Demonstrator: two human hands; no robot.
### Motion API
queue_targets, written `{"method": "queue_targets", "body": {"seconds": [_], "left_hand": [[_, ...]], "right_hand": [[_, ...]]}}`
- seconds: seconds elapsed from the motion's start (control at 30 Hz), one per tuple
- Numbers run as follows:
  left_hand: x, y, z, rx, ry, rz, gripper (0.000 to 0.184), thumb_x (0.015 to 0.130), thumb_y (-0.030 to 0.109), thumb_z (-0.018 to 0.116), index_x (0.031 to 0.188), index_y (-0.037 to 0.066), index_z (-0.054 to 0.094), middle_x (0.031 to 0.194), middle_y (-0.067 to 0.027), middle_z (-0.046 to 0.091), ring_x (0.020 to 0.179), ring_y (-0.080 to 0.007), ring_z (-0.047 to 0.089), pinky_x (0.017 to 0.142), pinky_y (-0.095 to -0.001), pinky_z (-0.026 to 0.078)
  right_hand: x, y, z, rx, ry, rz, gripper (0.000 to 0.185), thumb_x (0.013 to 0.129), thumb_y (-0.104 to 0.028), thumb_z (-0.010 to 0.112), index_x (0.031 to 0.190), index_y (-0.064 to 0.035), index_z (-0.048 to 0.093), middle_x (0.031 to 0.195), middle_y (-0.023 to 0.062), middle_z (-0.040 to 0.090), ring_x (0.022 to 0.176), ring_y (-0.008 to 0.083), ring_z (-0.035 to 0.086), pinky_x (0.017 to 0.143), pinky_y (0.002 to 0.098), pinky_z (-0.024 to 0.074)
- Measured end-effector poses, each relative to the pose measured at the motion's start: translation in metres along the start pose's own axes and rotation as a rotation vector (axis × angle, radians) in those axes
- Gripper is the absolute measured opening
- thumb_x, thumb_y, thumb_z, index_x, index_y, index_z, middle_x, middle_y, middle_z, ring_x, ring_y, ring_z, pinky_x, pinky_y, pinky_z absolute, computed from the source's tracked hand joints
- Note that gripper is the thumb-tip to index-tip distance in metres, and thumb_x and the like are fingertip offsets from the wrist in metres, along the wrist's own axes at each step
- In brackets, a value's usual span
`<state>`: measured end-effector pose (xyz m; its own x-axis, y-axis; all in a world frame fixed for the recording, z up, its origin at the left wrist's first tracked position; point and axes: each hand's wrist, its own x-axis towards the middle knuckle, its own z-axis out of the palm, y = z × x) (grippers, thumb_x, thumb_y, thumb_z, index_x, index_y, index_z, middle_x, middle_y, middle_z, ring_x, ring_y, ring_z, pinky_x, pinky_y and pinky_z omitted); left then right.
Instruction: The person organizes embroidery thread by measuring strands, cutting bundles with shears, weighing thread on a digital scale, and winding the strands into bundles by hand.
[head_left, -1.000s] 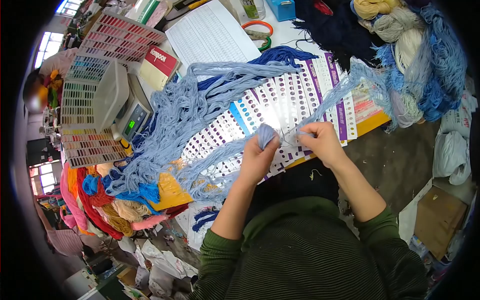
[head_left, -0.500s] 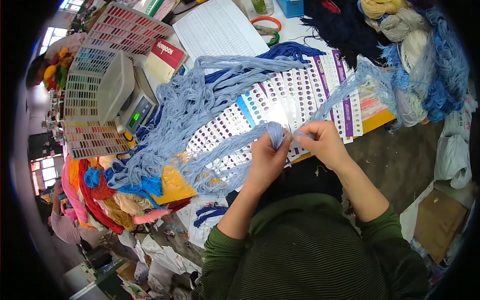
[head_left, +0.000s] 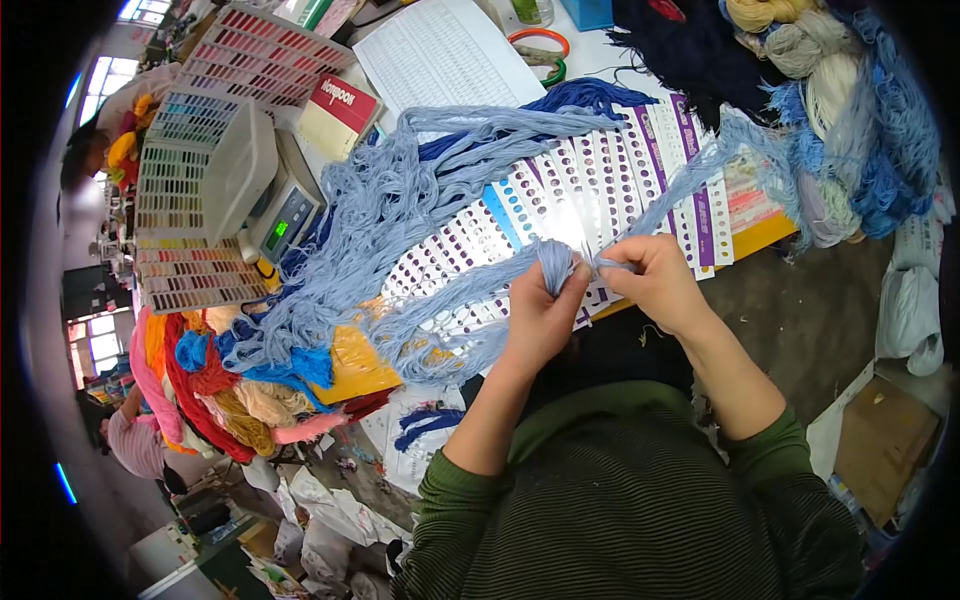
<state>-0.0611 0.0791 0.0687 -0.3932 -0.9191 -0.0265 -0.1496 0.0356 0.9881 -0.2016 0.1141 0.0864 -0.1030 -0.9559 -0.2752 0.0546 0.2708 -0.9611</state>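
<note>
My left hand (head_left: 545, 312) is closed around a folded bundle of light blue yarn (head_left: 556, 266), which bulges up above the thumb. Just to its right, my right hand (head_left: 662, 286) pinches a thin light blue strand between thumb and fingertips. A loose length of the same yarn (head_left: 665, 200) runs from near the right hand toward the upper right. More light blue yarn (head_left: 375, 215) trails across the table on the left. Beneath the hands are white cards with rows of punched holes (head_left: 590, 190). Exactly how the strand meets the bundle is too small to tell.
A digital scale (head_left: 285, 220), a red-and-white notebook (head_left: 338, 105), a thread colour chart (head_left: 190, 215) and orange-handled scissors (head_left: 540, 36) lie around the work. Coloured skeins (head_left: 200, 385) hang at the left; blue and cream skeins (head_left: 835, 100) sit upper right. A person (head_left: 150, 440) is far left.
The view has shifted slightly. My fingertips have drawn a little farther apart, the right hand moving away from the bundle. Both hands keep hold of the yarn.
</note>
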Motion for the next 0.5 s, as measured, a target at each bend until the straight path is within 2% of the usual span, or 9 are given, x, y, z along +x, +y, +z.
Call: {"method": "queue_targets", "body": {"seconds": [0.1,0.2,0.3,0.37,0.4,0.43,0.47,0.5], "left_hand": [[-0.004,0.001,-0.011,-0.655,-0.047,-0.419,0.011,0.077,0.014,0.053,0.079,0.004,0.050,0.049,0.0030,0.038,0.040,-0.0033,0.031,0.038,-0.0198,0.025],[-0.004,-0.002,-0.019,-0.923,0.061,-0.413,0.011,0.080,0.017,0.049,0.080,0.007,0.047,0.048,0.0058,0.027,0.038,-0.0035,0.021,0.036,-0.0193,0.019],[0.001,0.005,-0.036,-1.412,0.227,-0.259,0.014,0.083,0.017,0.042,0.081,0.004,0.046,0.047,0.0075,0.020,0.037,-0.0026,0.017,0.035,-0.0180,0.018],[0.006,-0.007,-0.065,-1.682,0.164,-0.143,0.016,0.083,0.018,0.040,0.085,0.003,0.046,0.048,0.0079,0.019,0.037,-0.0025,0.014,0.035,-0.0177,0.016],[0.006,-0.017,-0.086,-1.639,0.151,-0.092,0.018,0.083,0.020,0.041,0.087,0.003,0.047,0.049,0.0075,0.020,0.038,-0.0030,0.016,0.036,-0.0180,0.017],[0.003,-0.023,-0.110,-1.596,0.139,-0.042,0.020,0.083,0.021,0.041,0.088,0.003,0.047,0.049,0.0071,0.021,0.039,-0.0036,0.017,0.037,-0.0184,0.018],[-0.002,-0.019,-0.133,-1.509,0.318,-0.078,0.018,0.083,0.022,0.041,0.085,0.005,0.047,0.048,0.0072,0.020,0.039,-0.0037,0.017,0.036,-0.0185,0.018],[-0.009,-0.015,-0.160,-1.413,0.491,-0.116,0.017,0.082,0.022,0.042,0.082,0.006,0.048,0.047,0.0073,0.019,0.038,-0.0039,0.016,0.036,-0.0186,0.019]], "right_hand": [[-0.001,-0.002,-0.002,0.003,-0.001,0.013,0.008,0.068,0.000,0.053,0.071,0.0049,0.058,0.057,-0.0019,0.051,0.050,0.0011,0.041,0.043,0.0160,0.0312],[0.000,0.000,-0.003,-0.043,0.007,-0.006,0.008,0.068,0.000,0.053,0.071,0.0052,0.058,0.057,-0.0019,0.051,0.050,0.0015,0.041,0.043,0.0160,0.0310],[0.001,0.004,-0.008,0.010,0.014,-0.010,0.007,0.068,-0.001,0.054,0.072,0.0037,0.058,0.056,-0.0020,0.050,0.048,0.0013,0.040,0.042,0.0160,0.0302],[0.000,0.004,-0.018,0.038,0.067,-0.002,0.009,0.069,-0.005,0.055,0.071,0.0028,0.058,0.056,-0.0014,0.051,0.049,0.0030,0.042,0.043,0.0180,0.0330],[-0.001,0.002,-0.026,0.052,0.094,0.000,0.010,0.069,-0.008,0.055,0.071,0.0023,0.058,0.056,-0.0011,0.052,0.049,0.0038,0.043,0.043,0.0190,0.0345],[-0.003,-0.006,-0.043,0.087,0.120,0.068,0.009,0.070,-0.010,0.056,0.069,-0.0021,0.058,0.054,-0.0036,0.048,0.046,0.0031,0.039,0.041,0.0189,0.0312],[-0.003,-0.013,-0.062,0.083,0.216,0.013,0.007,0.070,-0.012,0.057,0.067,-0.0052,0.058,0.053,-0.0046,0.046,0.045,0.0026,0.037,0.040,0.0177,0.0289],[-0.001,-0.015,-0.095,0.230,0.243,-0.080,0.008,0.071,-0.011,0.057,0.071,-0.0034,0.057,0.054,-0.0046,0.044,0.045,0.0027,0.037,0.039,0.0167,0.0272]]}}
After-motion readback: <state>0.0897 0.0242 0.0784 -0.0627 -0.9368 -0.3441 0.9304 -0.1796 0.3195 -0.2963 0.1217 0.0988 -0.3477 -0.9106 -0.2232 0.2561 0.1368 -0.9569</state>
